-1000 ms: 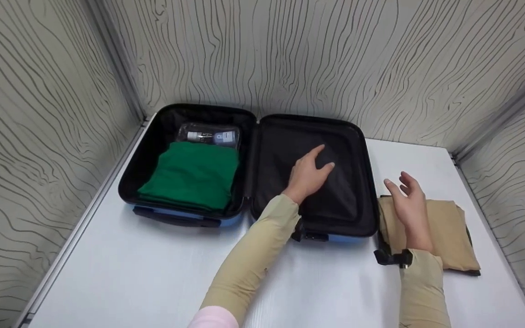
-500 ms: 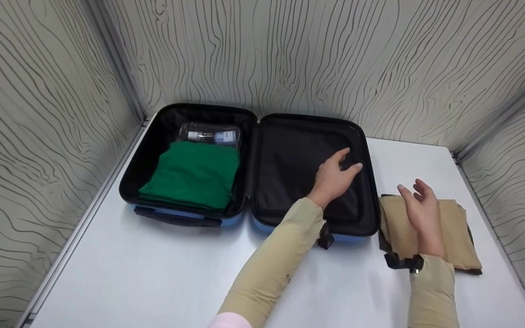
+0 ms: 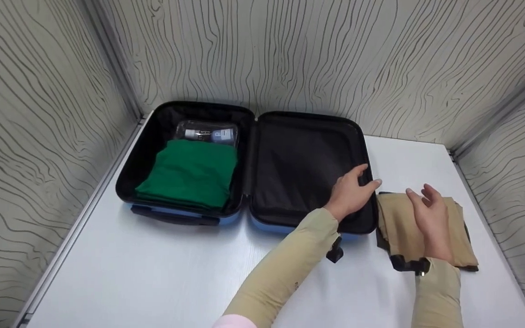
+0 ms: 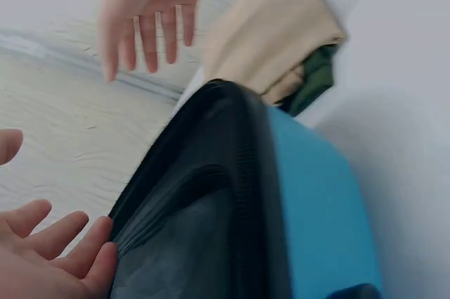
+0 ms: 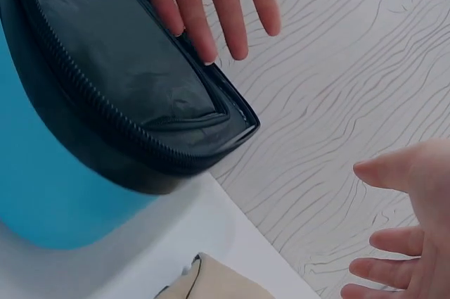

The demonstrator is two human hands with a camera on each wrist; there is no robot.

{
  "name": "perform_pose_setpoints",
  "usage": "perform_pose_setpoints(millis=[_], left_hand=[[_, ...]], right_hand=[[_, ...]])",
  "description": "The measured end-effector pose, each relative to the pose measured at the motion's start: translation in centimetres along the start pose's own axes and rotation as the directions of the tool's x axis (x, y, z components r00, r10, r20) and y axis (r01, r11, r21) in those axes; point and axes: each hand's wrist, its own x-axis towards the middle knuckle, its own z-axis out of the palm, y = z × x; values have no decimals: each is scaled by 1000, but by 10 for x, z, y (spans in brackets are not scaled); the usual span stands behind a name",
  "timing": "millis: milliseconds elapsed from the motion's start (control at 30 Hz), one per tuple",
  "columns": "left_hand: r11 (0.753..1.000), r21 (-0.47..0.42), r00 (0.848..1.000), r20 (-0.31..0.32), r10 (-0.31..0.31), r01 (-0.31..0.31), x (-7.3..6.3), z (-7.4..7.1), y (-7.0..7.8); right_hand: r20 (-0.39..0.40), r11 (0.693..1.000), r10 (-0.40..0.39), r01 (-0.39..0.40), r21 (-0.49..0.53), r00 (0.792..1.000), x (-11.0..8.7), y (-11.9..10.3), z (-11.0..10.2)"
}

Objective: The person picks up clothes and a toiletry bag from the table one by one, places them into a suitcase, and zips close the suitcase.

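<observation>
My left hand [image 3: 350, 193] hangs over the right rim of the open blue suitcase [image 3: 294, 168], its fingers spread and holding nothing. To its right, my right hand [image 3: 433, 223] is above a folded tan garment [image 3: 460, 239], fingers loosely bent, palm facing left. Dark green cloth [image 4: 316, 77] shows beneath the tan garment in the left wrist view. A folded green garment [image 3: 189, 171] lies in the suitcase's left half. Behind it sits a clear pouch [image 3: 208, 131] with small bottles inside. In the right wrist view the right hand's [image 5: 422, 221] fingers are clear of the cloth.
The suitcase lies unfolded on a white table [image 3: 162, 273], its back close to a wood-patterned wall [image 3: 262, 59]. Side walls stand at left and right. A black handle [image 3: 176, 216] sticks out at the suitcase's front.
My left hand has moved right and a little toward me, from over the middle of the suitcase's right half to its right edge. The right hand has shifted slightly right and nearer.
</observation>
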Motion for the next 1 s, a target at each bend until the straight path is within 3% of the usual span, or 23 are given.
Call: perform_pose_setpoints(millis=[233,400,633,833,1000], left_hand=[[987,-137,996,35,-84,88,-7,15,0],[975,-181,991,67,-118,128,-13,28,0],[973,-206,991,104,-88,108,-20,40,0],[986,-145,980,191,-50,79,-32,53,5],[991,-118,974,222,-39,66,-39,61,7]], right_hand=[[-16,999,33,-33,13,999,2,6,-9],[-30,998,64,-64,26,997,2,11,-13],[-63,995,94,-93,18,994,2,20,-22],[-83,991,134,-133,18,987,1,26,-32],[-91,991,133,-133,4,987,1,28,-37]])
